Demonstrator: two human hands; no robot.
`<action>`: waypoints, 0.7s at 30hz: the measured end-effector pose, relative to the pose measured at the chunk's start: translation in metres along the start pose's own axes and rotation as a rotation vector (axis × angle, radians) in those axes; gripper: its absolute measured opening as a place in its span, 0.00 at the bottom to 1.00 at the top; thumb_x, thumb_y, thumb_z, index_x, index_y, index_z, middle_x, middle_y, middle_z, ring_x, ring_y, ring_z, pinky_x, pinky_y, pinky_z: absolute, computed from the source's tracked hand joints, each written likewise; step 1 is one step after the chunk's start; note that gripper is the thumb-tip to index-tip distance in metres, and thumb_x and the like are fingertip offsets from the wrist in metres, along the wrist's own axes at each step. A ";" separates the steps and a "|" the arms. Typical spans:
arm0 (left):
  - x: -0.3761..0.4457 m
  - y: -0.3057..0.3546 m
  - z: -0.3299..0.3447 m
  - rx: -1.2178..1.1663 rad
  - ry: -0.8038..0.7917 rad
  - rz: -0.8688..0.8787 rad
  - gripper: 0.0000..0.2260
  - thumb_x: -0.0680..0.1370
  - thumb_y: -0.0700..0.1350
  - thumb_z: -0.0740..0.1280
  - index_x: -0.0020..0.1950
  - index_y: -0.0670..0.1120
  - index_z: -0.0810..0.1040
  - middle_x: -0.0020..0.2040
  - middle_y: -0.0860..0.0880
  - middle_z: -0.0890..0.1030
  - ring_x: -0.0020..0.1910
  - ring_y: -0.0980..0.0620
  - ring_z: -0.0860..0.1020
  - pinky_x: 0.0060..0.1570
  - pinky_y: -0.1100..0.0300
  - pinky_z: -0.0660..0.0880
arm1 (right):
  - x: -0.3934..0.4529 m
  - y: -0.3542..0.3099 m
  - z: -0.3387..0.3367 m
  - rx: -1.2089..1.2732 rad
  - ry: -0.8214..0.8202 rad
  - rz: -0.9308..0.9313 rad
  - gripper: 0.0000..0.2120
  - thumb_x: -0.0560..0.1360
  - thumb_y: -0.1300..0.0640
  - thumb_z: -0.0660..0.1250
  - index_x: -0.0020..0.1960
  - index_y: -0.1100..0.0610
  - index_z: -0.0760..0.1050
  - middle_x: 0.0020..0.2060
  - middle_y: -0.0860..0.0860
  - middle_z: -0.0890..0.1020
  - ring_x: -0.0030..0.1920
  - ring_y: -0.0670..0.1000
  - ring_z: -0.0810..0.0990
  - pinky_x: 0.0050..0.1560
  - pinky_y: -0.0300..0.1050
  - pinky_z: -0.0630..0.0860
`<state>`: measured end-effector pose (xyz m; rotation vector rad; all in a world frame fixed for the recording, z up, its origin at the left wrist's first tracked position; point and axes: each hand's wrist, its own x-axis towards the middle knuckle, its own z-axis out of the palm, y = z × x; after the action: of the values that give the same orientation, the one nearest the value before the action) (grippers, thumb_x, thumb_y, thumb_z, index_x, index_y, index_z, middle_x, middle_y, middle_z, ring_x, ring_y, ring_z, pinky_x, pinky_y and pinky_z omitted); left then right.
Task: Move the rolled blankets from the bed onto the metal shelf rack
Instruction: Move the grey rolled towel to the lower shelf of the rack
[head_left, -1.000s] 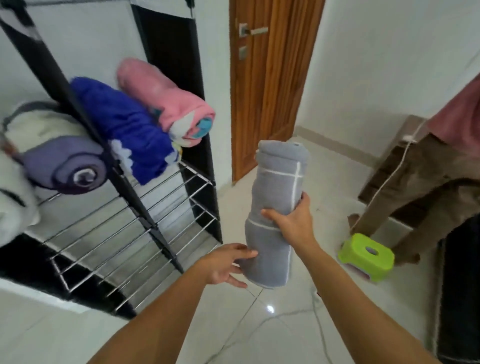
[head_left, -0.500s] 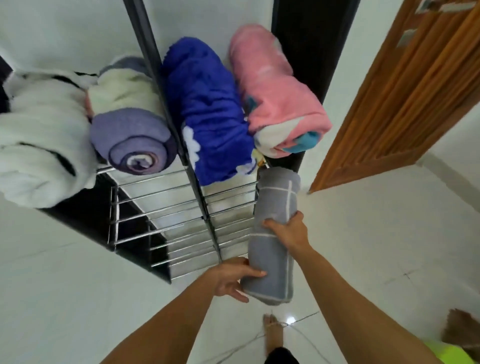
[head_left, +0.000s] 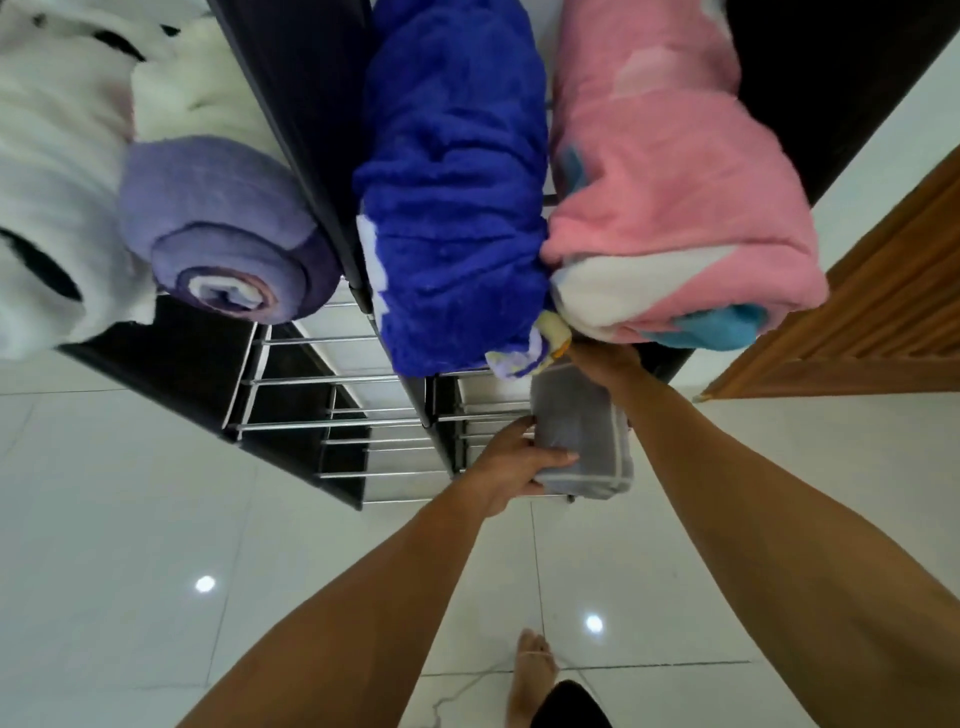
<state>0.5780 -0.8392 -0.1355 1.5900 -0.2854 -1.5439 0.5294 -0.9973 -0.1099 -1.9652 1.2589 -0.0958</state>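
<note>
A grey rolled blanket (head_left: 584, 436) with a pale stripe lies on a lower tier of the metal shelf rack (head_left: 332, 423), under the upper tier. My left hand (head_left: 511, 465) grips its near end from the left. My right hand (head_left: 605, 364) holds its far part, partly hidden under the pink roll. On the upper tier lie a white and black roll (head_left: 57, 171), a purple roll (head_left: 228, 239), a blue roll (head_left: 452, 208) and a pink roll (head_left: 670, 197).
A wooden door (head_left: 872, 322) stands at the right. The floor is glossy white tile (head_left: 130, 545). My bare foot (head_left: 530, 675) shows at the bottom. A black upright post (head_left: 306, 156) of the rack splits the upper tier.
I have stepped closer to the rack and leaned over it. Both hands have pushed the grey roll forward from in front of the rack onto the lower tier, beneath the blue and pink rolls.
</note>
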 end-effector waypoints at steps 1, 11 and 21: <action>0.004 0.007 0.003 0.016 0.004 0.002 0.27 0.71 0.40 0.75 0.65 0.54 0.68 0.61 0.48 0.78 0.55 0.51 0.79 0.48 0.58 0.77 | 0.007 0.001 -0.004 -0.040 -0.012 -0.027 0.39 0.74 0.35 0.53 0.78 0.55 0.53 0.79 0.54 0.54 0.78 0.55 0.54 0.76 0.46 0.49; 0.024 0.018 0.028 0.136 0.024 0.041 0.39 0.73 0.33 0.70 0.78 0.52 0.55 0.76 0.48 0.63 0.67 0.49 0.69 0.59 0.54 0.71 | -0.004 0.030 -0.002 -0.114 0.012 0.057 0.21 0.80 0.54 0.59 0.70 0.63 0.66 0.66 0.62 0.75 0.68 0.60 0.71 0.68 0.46 0.63; -0.009 0.017 0.028 0.457 -0.057 0.169 0.36 0.63 0.41 0.76 0.70 0.44 0.67 0.65 0.44 0.76 0.60 0.50 0.74 0.59 0.55 0.71 | -0.069 0.036 0.006 -0.017 0.094 0.139 0.28 0.76 0.58 0.65 0.74 0.61 0.62 0.68 0.61 0.74 0.67 0.61 0.73 0.66 0.46 0.68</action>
<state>0.5578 -0.8550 -0.1134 1.8119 -0.8319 -1.4595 0.4707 -0.9463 -0.1143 -1.9002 1.4582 -0.1098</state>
